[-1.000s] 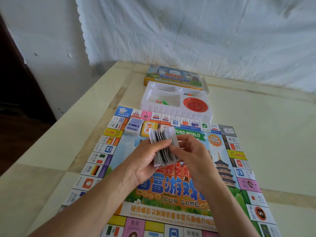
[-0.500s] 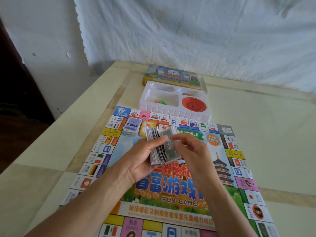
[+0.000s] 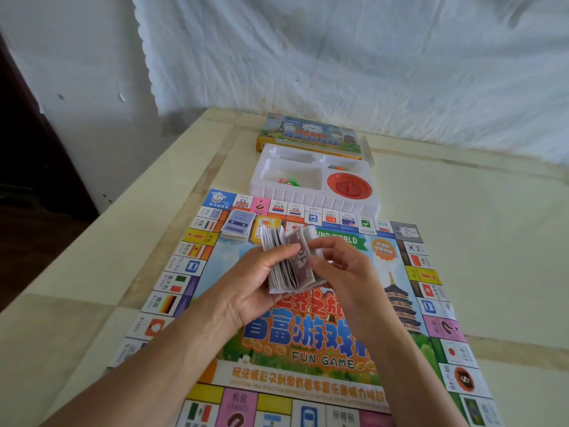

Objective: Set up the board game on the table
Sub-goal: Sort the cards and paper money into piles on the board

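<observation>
hands (image 3: pixel 304 278) covering board (image 3: pixel 308 349) centre, bills (image 3: pixel 289 263) blurred

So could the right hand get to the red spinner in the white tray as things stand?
Probably not straight away: the right hand and left hand both hold the stack of paper money. The path over the board to the red spinner looks free.

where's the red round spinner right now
In the head view, the red round spinner sits in the right compartment of the white plastic tray, just beyond the far edge of the colourful game board.
</observation>
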A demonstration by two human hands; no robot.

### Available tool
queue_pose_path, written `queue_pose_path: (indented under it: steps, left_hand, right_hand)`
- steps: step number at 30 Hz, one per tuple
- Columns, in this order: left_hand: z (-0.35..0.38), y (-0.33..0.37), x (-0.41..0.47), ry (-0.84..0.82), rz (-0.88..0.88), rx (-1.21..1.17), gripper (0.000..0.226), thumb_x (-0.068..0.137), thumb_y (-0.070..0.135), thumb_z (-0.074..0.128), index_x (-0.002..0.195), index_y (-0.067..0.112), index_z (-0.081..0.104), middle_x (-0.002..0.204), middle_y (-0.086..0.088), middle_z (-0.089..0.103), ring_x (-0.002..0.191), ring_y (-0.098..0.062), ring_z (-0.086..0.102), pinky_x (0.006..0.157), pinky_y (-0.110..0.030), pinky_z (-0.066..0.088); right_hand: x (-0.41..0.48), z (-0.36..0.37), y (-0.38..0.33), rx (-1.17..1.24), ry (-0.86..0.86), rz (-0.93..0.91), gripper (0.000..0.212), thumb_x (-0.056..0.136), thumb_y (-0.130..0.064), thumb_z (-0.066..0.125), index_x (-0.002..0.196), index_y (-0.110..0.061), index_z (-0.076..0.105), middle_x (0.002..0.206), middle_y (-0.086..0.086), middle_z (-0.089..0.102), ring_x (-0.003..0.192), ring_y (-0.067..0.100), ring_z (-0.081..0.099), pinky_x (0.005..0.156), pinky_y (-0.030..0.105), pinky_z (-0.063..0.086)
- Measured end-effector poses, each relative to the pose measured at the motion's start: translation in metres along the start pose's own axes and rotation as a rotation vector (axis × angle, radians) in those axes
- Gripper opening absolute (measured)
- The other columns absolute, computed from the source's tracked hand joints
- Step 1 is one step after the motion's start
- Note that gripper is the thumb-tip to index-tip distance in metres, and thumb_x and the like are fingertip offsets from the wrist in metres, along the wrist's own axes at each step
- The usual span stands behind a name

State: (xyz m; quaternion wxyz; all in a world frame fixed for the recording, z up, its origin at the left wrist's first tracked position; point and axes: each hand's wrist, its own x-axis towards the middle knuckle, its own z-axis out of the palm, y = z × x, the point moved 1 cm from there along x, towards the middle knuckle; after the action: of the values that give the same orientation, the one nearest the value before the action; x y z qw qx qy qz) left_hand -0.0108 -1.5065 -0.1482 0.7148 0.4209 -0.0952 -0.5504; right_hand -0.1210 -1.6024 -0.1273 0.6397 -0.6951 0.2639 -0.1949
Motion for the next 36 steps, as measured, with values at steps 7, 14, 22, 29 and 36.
queue_pose_path:
  steps: [7, 14, 22, 29, 36]
  left_hand:
    - [0.000, 0.000, -0.001, -0.001, 0.010, -0.014, 0.037, 0.079, 0.015, 0.064, 0.114, 0.003, 0.062, 0.092, -0.015, 0.069, 0.085, -0.026, 0.067, 0.082, -0.040, 0.054]
    - [0.004, -0.002, -0.002, -0.033, 0.074, 0.036, 0.037, 0.078, 0.010, 0.063, 0.115, 0.003, 0.062, 0.091, -0.016, 0.070, 0.080, -0.025, 0.069, 0.065, -0.035, 0.059]
    - [0.007, -0.002, -0.003, -0.037, 0.089, 0.042, 0.036, 0.082, 0.010, 0.063, 0.117, 0.003, 0.062, 0.097, -0.017, 0.069, 0.086, -0.027, 0.069, 0.073, -0.037, 0.058]
    - [0.005, 0.000, -0.003, -0.039, 0.049, -0.021, 0.029, 0.084, 0.010, 0.061, 0.112, 0.003, 0.064, 0.094, -0.016, 0.070, 0.083, -0.027, 0.069, 0.069, -0.034, 0.059]
    - [0.007, 0.000, -0.004, -0.067, 0.084, 0.003, 0.028, 0.079, 0.010, 0.063, 0.107, 0.005, 0.065, 0.089, -0.015, 0.070, 0.080, -0.026, 0.070, 0.070, -0.035, 0.059]
  right_hand:
    - [-0.001, 0.001, -0.003, -0.019, 0.022, -0.017, 0.018, 0.093, -0.006, 0.052, 0.093, -0.019, 0.065, 0.082, 0.002, 0.071, 0.071, 0.013, 0.069, 0.059, 0.020, 0.052]
    - [-0.005, 0.008, 0.001, -0.375, 0.126, -0.082, 0.010, 0.091, -0.018, 0.056, 0.082, -0.017, 0.058, 0.073, 0.006, 0.063, 0.046, 0.006, 0.044, 0.041, 0.020, 0.038]
    - [-0.003, 0.010, 0.003, -0.458, 0.179, -0.104, 0.023, 0.096, -0.025, 0.052, 0.080, -0.009, 0.056, 0.072, 0.007, 0.060, 0.052, 0.010, 0.041, 0.047, 0.027, 0.036]
    - [-0.004, 0.010, 0.001, -0.395, 0.215, -0.086, 0.026, 0.099, -0.023, 0.043, 0.083, -0.003, 0.049, 0.070, 0.005, 0.054, 0.052, 0.009, 0.039, 0.046, 0.026, 0.035]
    - [-0.002, 0.013, 0.003, -0.464, 0.168, -0.113, 0.019, 0.098, -0.023, 0.046, 0.087, -0.010, 0.054, 0.079, 0.005, 0.061, 0.064, 0.024, 0.054, 0.058, 0.040, 0.049]
